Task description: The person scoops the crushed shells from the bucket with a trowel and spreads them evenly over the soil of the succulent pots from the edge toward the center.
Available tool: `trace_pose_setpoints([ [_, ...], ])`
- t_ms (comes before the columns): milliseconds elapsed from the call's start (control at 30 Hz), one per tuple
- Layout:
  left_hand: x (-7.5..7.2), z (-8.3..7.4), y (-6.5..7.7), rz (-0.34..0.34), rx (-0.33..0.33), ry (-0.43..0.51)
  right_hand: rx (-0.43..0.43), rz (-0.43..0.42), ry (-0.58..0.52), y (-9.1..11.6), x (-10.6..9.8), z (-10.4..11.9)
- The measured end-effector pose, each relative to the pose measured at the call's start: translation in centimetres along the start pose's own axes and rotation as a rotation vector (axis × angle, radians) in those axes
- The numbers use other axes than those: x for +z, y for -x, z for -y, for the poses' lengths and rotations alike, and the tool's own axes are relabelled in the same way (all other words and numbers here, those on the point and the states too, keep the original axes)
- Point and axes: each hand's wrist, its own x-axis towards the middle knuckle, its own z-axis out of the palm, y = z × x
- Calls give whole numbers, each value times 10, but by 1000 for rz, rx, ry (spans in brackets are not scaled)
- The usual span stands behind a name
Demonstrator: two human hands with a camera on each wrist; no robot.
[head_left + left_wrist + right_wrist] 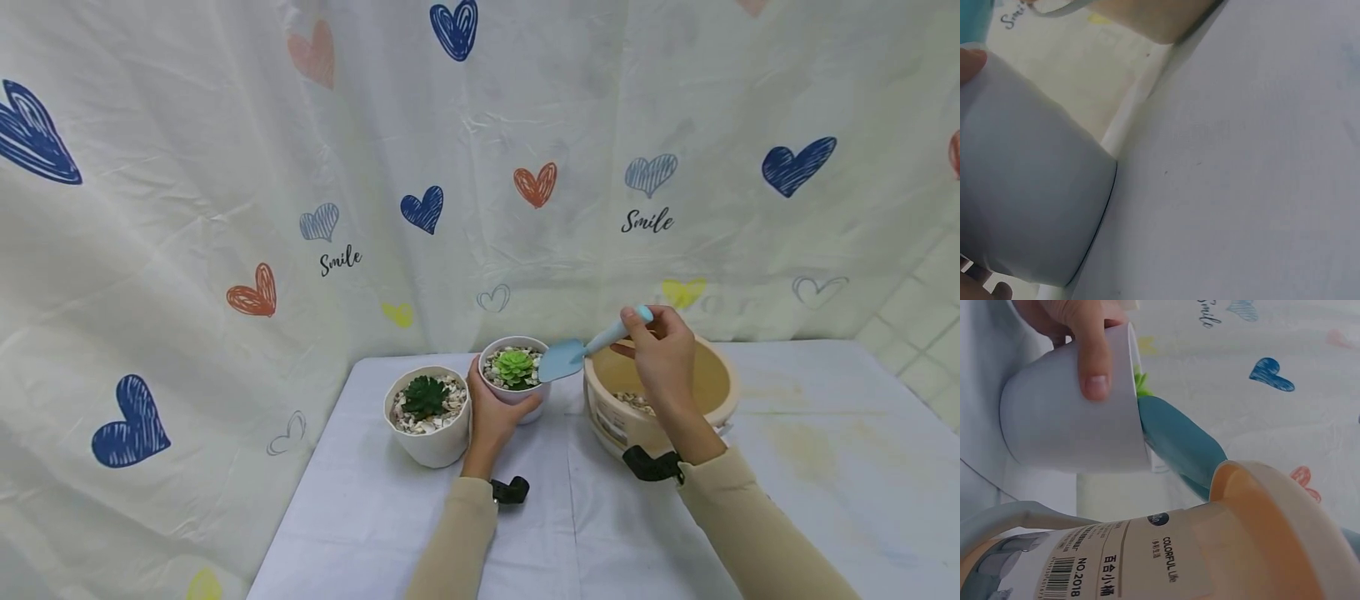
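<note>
My left hand (497,417) grips a small white pot (531,408) around its side, thumb toward the front. Inside the pot sits a bright green succulent (514,367) among pebbles. My right hand (663,358) pinches the handle of a light blue trowel (562,360), whose blade tip reaches over the pot's right rim. In the right wrist view, the trowel blade (1179,440) meets the rim close to the green leaves. Below my right hand stands a cream bucket (720,385) with some pebbles (636,403) at its bottom; the far end of the trowel is hidden there in that view.
Left of my left hand stands a second white pot (431,450) with a dark green succulent (425,397) and pebbles. A white cloth (360,517) covers the table. Behind it hangs a pale curtain (465,267) printed with hearts. The bucket's label (1141,559) faces the right wrist camera.
</note>
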Motion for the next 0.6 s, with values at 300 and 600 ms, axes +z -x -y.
trace_pose_setpoints([
  [300,0,1,0,14,-2,-2,-25,-22,-11,0,0,1],
  [600,-2,0,0,36,27,31,-152,-100,-256,-1,-13,3],
])
